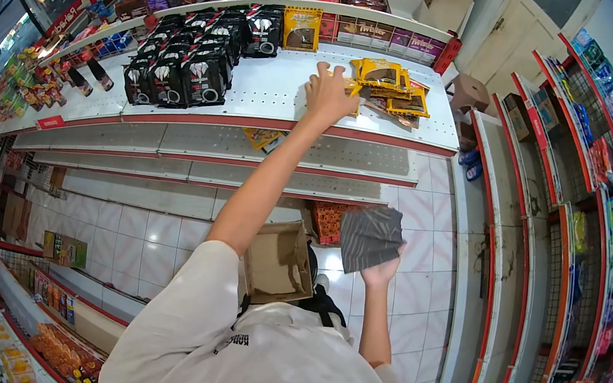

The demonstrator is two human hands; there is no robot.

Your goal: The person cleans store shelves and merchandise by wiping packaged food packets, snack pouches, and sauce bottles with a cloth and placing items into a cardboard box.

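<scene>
My left hand point(327, 99) reaches onto the top shelf, fingers curled over a yellow packet point(351, 86) that is partly hidden beneath it. Just right of it lies a loose pile of yellow coffee packets point(385, 76). One yellow ABC packet point(301, 28) stands upright against the back rail. Rows of black packets point(192, 58) fill the shelf to the left. Lower down, my right hand point(383, 269) grips a dark grey striped cloth point(370, 238), held over the floor in front of the shelves.
An opened cardboard box point(279, 262) sits by my legs, near a red patterned box point(329, 222). Lower shelf boards point(211, 143) jut out under the top one. Tall racks point(521, 222) line the right side. A brown stool point(471, 93) stands behind the shelf's end.
</scene>
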